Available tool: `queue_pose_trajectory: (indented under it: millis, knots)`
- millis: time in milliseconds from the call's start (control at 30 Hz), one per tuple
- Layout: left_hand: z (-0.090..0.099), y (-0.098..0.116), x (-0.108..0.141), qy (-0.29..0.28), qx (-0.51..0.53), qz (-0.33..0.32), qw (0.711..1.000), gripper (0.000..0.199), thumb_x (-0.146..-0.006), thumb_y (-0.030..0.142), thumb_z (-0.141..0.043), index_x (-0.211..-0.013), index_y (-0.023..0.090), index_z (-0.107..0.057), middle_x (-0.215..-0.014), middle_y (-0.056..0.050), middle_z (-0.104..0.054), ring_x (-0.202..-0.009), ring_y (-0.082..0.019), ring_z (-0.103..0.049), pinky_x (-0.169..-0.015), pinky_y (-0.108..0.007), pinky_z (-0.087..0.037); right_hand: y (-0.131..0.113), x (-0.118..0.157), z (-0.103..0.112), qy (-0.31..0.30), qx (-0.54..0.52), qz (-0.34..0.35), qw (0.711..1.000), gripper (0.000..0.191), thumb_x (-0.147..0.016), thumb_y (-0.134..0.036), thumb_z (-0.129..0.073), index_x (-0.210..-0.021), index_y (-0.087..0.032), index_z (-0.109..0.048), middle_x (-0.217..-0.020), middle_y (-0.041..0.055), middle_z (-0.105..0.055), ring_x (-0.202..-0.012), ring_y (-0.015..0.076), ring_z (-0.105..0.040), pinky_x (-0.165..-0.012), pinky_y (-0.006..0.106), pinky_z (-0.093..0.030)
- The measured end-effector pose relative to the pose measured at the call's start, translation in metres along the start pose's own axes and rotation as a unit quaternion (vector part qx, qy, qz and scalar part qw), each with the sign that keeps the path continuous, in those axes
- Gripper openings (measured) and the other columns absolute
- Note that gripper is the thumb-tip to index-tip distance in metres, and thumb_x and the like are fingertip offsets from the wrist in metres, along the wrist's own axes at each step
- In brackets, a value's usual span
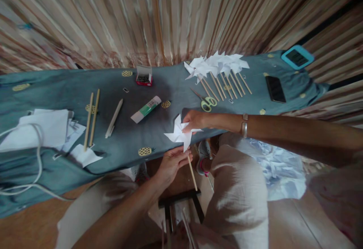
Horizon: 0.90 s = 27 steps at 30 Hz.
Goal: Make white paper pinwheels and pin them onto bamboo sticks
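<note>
A white paper pinwheel [179,132] on a wooden stick [192,173] is held at the table's front edge, its stick slanting down over my lap. From below, my left hand [173,163] pinches the stick just under the paper blades. The fingers of my right hand [195,121] are closed on the blades close to the pinwheel's centre, and they partly cover it. Just beyond my right hand lie scissors with green handles [208,104]. Farther back, several finished pinwheels [218,65] rest in an overlapping row with their sticks toward me.
On the blue-green cloth [119,162] lie a glue stick box [146,109], an open red box of small metal pieces [144,78], a pen [114,118], two loose sticks [92,118] and paper sheets [42,130]. A white cable [39,158] crosses the left; a phone [275,89] and blue-framed timer [297,57] lie right.
</note>
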<state>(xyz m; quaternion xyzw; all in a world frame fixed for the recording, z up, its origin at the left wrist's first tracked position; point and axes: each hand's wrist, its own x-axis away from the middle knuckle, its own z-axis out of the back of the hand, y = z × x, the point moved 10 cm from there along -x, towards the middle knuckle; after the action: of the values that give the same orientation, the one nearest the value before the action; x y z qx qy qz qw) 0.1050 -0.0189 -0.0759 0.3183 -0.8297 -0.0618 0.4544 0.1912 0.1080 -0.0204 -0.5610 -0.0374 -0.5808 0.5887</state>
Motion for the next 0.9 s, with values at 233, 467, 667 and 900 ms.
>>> queue_pose_trajectory:
  millis: [233,467,667,900]
  knots:
    - [0.0,0.002,-0.002,-0.01,-0.012,-0.007,1.0,0.047,-0.038,0.026,-0.102,-0.077,0.01,-0.079,-0.074,-0.006,-0.077,-0.067,-0.014,-0.071,-0.072,-0.026,-0.061,-0.003,0.006,0.0,0.011,-0.03,-0.061,0.998,0.024,-0.075,-0.006,-0.07,-0.055,-0.014,-0.059,-0.045,-0.0048,-0.057,-0.044,0.0078,-0.052,-0.048,0.017,-0.046]
    - [-0.001,0.003,-0.002,-0.021,-0.032,-0.017,0.999,0.042,-0.046,0.027,-0.1,-0.078,0.011,-0.079,-0.075,-0.005,-0.077,-0.068,-0.014,-0.071,-0.077,-0.03,-0.061,-0.006,0.01,0.002,0.02,-0.028,-0.075,0.997,0.028,-0.072,-0.004,-0.072,-0.05,-0.014,-0.057,-0.042,-0.0058,-0.055,-0.042,0.0062,-0.05,-0.046,0.016,-0.042]
    - [-0.004,0.005,-0.001,-0.029,-0.036,-0.017,0.999,0.042,-0.046,0.027,-0.1,-0.079,0.011,-0.079,-0.073,-0.005,-0.075,-0.068,-0.015,-0.07,-0.08,-0.031,-0.06,-0.006,0.011,0.001,0.015,-0.035,-0.077,0.996,0.03,-0.071,-0.003,-0.075,-0.05,-0.015,-0.058,-0.042,-0.0068,-0.056,-0.042,0.0059,-0.051,-0.046,0.015,-0.042]
    - [-0.003,0.002,-0.004,-0.029,-0.029,-0.023,0.999,0.045,-0.044,0.028,-0.1,-0.079,0.01,-0.079,-0.074,-0.005,-0.074,-0.069,-0.015,-0.069,-0.079,-0.033,-0.059,-0.002,0.009,-0.001,0.001,-0.006,-0.075,0.997,0.024,-0.08,-0.007,-0.07,-0.06,-0.012,-0.06,-0.05,-0.004,-0.058,-0.049,0.0064,-0.052,-0.048,0.016,-0.042]
